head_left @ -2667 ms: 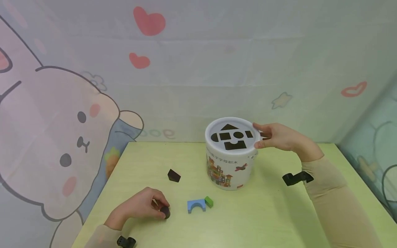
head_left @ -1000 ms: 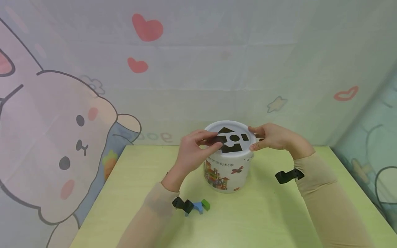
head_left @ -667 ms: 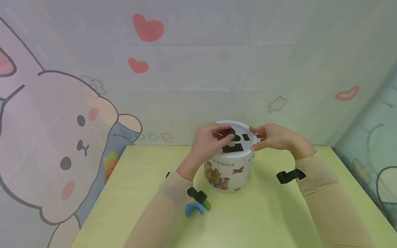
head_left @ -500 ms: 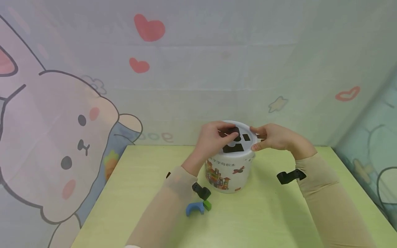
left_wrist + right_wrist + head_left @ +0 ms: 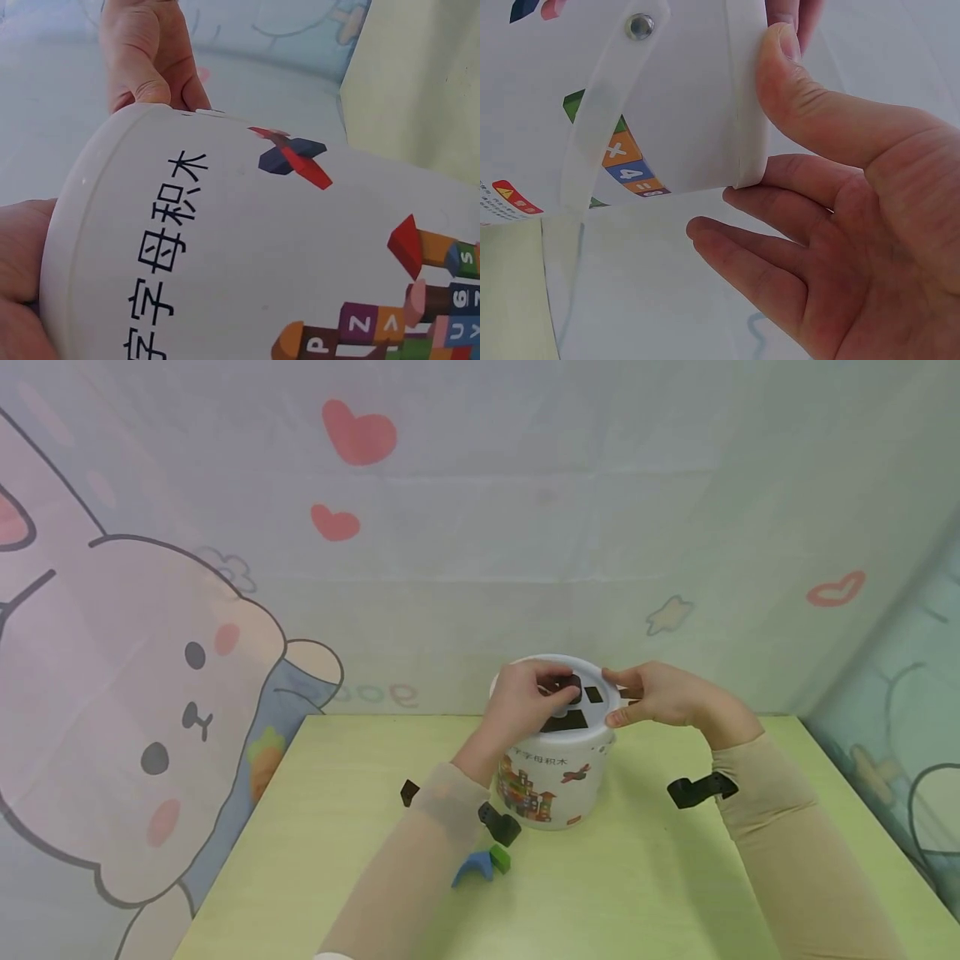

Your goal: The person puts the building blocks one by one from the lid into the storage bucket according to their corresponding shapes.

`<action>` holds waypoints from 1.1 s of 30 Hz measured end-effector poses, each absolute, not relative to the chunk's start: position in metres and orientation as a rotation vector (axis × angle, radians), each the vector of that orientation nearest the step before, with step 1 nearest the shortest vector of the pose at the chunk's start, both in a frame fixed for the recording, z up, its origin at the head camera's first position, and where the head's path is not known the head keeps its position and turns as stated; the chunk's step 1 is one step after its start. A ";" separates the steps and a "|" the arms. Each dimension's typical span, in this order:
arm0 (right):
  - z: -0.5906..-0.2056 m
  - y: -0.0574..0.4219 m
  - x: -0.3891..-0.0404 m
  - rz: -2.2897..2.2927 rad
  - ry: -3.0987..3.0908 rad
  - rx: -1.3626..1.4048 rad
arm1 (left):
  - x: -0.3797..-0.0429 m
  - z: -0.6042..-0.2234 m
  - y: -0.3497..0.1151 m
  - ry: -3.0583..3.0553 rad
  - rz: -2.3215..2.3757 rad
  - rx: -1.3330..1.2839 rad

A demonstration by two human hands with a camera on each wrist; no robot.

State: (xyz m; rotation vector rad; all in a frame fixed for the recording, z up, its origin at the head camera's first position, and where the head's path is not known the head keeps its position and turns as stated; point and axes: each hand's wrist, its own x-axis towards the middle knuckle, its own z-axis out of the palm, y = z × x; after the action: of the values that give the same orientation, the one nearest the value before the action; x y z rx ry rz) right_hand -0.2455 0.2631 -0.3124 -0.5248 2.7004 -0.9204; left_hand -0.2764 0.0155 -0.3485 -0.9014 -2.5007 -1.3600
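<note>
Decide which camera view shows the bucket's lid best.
The head view: it shows the shape-sorting lid from above with holes, though the left hand hides some; both wrist views show only its rim.

L. forearm [image 5: 408, 868] and R. forearm [image 5: 798, 843] are seen extended fwd, both clothed in beige. The L. forearm is angled up to the right; the L. hand [image 5: 516, 700] is raised, its back shown, with L. thumb [image 5: 561, 698] and L. index [image 5: 551, 667] brought toward each other in a pinch — other digits mostly hidden. The R. forearm is angled up to the left, and the R. hand [image 5: 663, 695] is pointed left, approx. level w/ the L. hand. In the right-wrist view, the R. thumb [image 5: 810, 101] is slightly bent, set apart from the R. fingers [image 5: 757, 281], which are held nearly straight & loosely spread — palm [image 5: 862, 277] exposed.
</note>
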 end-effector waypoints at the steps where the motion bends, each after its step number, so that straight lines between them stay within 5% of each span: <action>1: -0.312 0.263 -0.245 -0.919 2.700 -0.523 | -0.276 -0.349 0.016 -2.506 -1.350 -0.902; 33: -0.314 0.263 -0.248 -0.954 2.683 -0.514 | -0.274 -0.351 0.013 -2.479 -1.348 -0.890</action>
State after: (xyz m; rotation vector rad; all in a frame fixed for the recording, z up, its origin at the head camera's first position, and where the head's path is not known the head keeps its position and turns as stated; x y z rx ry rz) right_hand -0.2479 0.2625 -0.3140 -0.5137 2.6832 -0.9541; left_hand -0.2745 0.0128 -0.3512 -0.8896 -2.4792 -1.3476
